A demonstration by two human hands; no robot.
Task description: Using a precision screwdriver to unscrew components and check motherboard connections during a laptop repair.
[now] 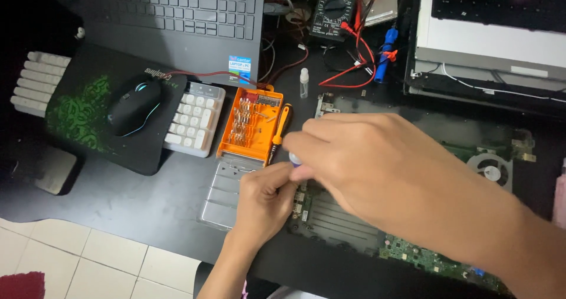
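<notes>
A person's two bare hands are meeting over an opened laptop chassis (348, 216) that is lying on a black desk (147, 199). The left hand (265, 202) is reaching up from the near edge of the desk, its fingers curled shut around a small purple-and-white object (294, 160) at the chassis's left edge — too little of it is showing to tell what it is. The right hand (377, 163) is coming in from the right across the chassis, fingertips pinched together on the top of that same object, so the two hands are touching each other there. A green circuit board (430, 258) is showing along the chassis's near edge, and a round cooling fan (492, 170) is sitting at its far right.

Just left of the chassis an orange screwdriver bit case (247, 125) is lying open, with its clear lid (227, 196) folded toward the viewer. An orange-and-black screwdriver (280, 131) is resting along the case's right edge, between the case and the chassis. Further left of the chassis a white keypad (194, 119) is lying, partly under a black-and-green mouse pad (82, 110) carrying a black mouse (134, 106). Beyond the chassis a small clear bottle (303, 82) is standing — and behind it a multimeter (333, 10) with red leads (362, 45). A grey laptop keyboard (177, 10) is filling the far left.
</notes>
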